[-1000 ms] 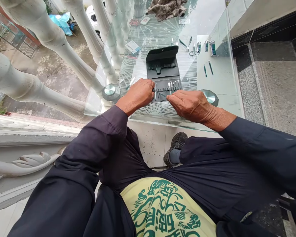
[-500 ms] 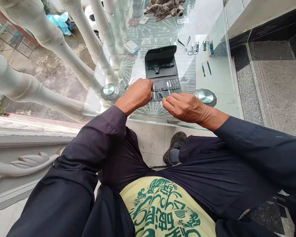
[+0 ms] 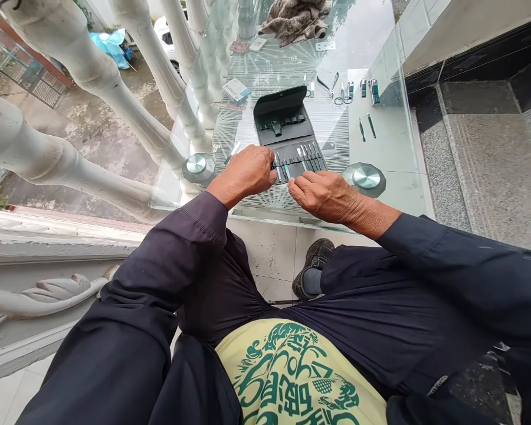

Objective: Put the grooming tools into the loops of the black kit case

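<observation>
A dark tool case [image 3: 287,139] lies unfolded on the glass table, its top flap raised. Several slim metal tools [image 3: 307,154] stand in the loops of its lower panel. My left hand [image 3: 250,168] is closed on the lower left edge of the case. At the bottom edge, my right hand [image 3: 321,192] is pinched around the lower end of a slim green tool [image 3: 287,170], whose upper part lies against the panel near the left loops. Its fingertips are partly hidden.
Clippers [image 3: 374,92], scissors [image 3: 343,98], pliers [image 3: 326,86] and two slim tools [image 3: 371,126] lie on the glass table [image 3: 389,150]. A brown cloth [image 3: 295,22] is at the back, a small box [image 3: 236,89] at left. Round metal table fittings [image 3: 366,179] flank my hands.
The case has tilted and shifted slightly left. My right hand has moved a little left and down, and the green tool now stands more upright against the panel.
</observation>
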The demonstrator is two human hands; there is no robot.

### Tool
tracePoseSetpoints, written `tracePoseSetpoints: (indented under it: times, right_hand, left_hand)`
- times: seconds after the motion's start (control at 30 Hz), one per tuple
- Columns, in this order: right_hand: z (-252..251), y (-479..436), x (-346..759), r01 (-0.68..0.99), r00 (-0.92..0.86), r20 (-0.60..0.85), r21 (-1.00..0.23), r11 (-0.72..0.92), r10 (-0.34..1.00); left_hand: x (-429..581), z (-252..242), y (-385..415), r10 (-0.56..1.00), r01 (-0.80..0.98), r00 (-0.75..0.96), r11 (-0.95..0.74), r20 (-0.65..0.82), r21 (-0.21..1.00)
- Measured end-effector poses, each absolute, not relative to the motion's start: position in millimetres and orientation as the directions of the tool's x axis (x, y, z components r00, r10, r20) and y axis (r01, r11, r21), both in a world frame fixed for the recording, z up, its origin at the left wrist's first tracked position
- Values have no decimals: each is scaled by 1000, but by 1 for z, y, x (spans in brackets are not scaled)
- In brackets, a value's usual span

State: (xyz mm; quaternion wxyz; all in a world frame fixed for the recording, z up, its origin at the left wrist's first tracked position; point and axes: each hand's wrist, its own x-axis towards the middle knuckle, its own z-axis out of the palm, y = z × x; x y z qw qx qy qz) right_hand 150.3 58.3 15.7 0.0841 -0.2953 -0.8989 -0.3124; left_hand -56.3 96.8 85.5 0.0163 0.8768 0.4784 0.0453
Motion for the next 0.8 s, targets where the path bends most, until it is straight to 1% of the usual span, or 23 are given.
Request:
tracePoseSetpoints:
  times: [0.07,0.2,0.27,0.47,0.63,0.8]
  right_hand:
    - [18,60,150,592,-805,340,488,641,486]
    - [21,64,152,631,-775,371,403,663,512]
    - [20,66,153,639,-767,374,380,668,521]
    - [21,64,151,636,-771,322,411,653,549]
    - [22,62,148,657,-754,323,379,651,572]
    - [22,64,147,659,-752,315,390,643,579]
  left_hand:
    - [-56,86,97,840,839,537,-541,76,56]
    - [-55,87,97,859,858,509,-511,57,50]
    - [-54,86,98,862,861,504,-506,50,54]
    - [-53,87,96,863,861,503,-505,45,60]
    - [-53,88,95,862,862,504,-506,58,30]
    - [-54,87,96,859,860,509,-510,52,21]
